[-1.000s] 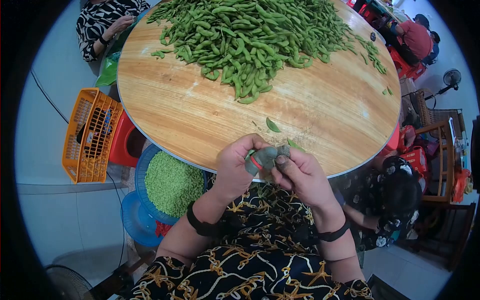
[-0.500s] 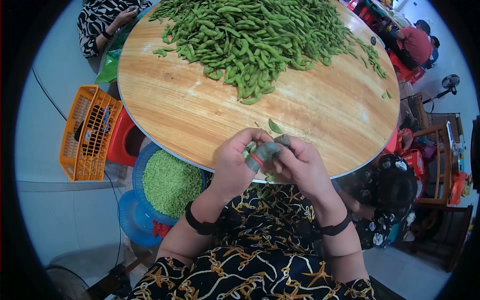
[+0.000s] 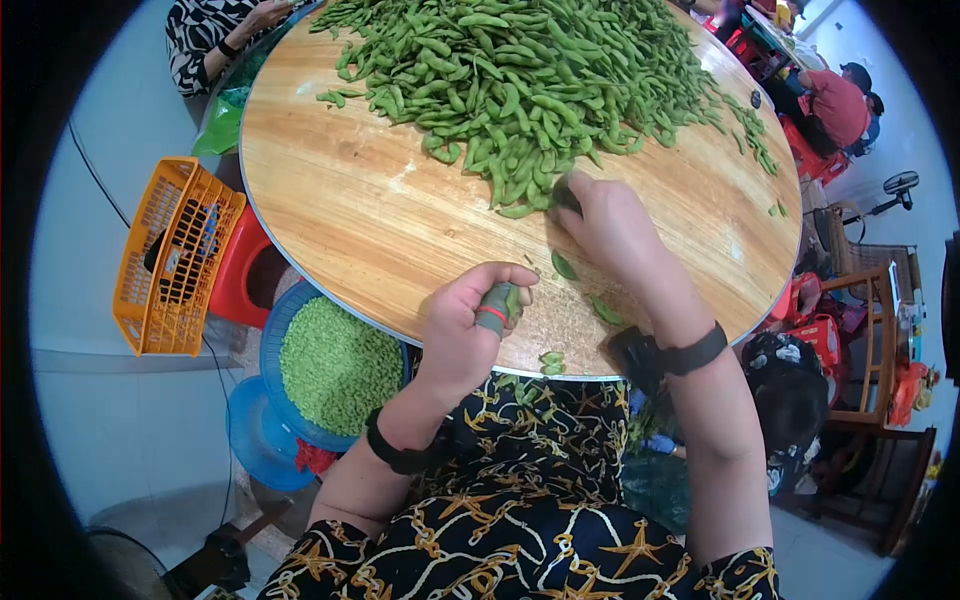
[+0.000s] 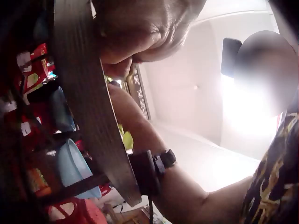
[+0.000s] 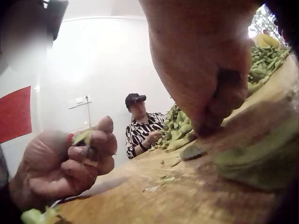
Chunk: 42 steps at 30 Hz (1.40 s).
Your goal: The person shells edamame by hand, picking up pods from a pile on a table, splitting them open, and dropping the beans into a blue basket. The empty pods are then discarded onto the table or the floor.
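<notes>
A large heap of green soybean pods (image 3: 540, 90) covers the far half of the round wooden table (image 3: 360, 220). My right hand (image 3: 610, 225) reaches to the heap's near tip, fingers bent down against the pods; a dark cover sits on one digit. Whether it grips a pod I cannot tell. Near the table's front edge my left hand (image 3: 465, 325) is curled around green beans (image 5: 84, 138), partly hidden by its fingers. Its thumb wears a grey-green cover with a red band (image 3: 490, 318). A few shelled beans (image 3: 551, 362) lie at the table edge.
Below the table's left side stands a blue basket (image 3: 270, 350) full of shelled beans, beside a blue basin (image 3: 245, 440). An orange crate (image 3: 160, 260) rests near a red stool (image 3: 238, 275). Loose leaves (image 3: 563, 265) lie before me. Other people sit around.
Both hands were together over the table edge; my right hand has moved away, forward to the pod heap. My left hand stays near the edge, still holding beans.
</notes>
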Each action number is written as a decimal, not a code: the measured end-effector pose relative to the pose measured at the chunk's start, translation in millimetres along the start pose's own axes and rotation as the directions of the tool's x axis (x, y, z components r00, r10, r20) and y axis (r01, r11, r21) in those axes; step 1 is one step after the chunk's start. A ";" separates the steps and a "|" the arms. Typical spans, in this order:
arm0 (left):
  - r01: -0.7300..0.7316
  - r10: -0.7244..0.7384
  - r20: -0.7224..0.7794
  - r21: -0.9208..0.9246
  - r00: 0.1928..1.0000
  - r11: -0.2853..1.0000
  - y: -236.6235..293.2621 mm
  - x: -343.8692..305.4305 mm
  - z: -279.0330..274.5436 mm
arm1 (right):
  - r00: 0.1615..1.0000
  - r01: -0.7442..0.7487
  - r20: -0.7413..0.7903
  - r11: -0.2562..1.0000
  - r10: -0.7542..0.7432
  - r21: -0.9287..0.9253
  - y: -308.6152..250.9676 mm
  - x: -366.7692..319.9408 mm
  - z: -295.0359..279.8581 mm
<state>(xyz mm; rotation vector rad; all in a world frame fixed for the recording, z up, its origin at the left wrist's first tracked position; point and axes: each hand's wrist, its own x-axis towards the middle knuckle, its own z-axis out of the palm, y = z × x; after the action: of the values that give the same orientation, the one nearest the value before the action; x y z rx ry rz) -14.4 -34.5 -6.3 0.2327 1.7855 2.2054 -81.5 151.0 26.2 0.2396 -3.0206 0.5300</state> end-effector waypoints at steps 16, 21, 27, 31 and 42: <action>0.007 0.005 0.046 -0.255 0.999 0.967 -6.4 -6.8 20.2 | 0.918 -0.393 0.380 0.132 0.112 0.910 -26.5 -99.0 -6.9; 0.080 -0.061 0.055 -0.470 0.997 0.879 -1.9 -10.3 21.8 | 0.887 -0.458 0.458 -0.009 0.061 0.889 -35.1 -110.7 -8.3; 0.076 -0.073 0.020 -0.239 0.997 0.968 -2.1 -11.6 22.5 | 0.879 -0.474 0.470 -0.044 -0.074 0.879 -24.7 -114.4 -4.2; 0.002 -0.004 -0.048 -0.061 0.999 0.998 -3.5 -14.0 28.8 | 0.887 -0.462 0.460 -0.059 -0.036 0.885 -23.4 -114.7 0.9; 0.135 0.002 0.251 -0.527 0.968 0.839 -7.2 -7.6 20.4 | 0.824 -0.556 0.534 -0.454 -0.189 0.697 -22.0 -117.3 1.5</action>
<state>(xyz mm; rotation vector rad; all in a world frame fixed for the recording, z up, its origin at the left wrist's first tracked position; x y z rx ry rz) -0.1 -16.8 -8.4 0.2897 0.9720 2.4009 37.7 146.6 21.5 -0.3478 -1.3511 3.4876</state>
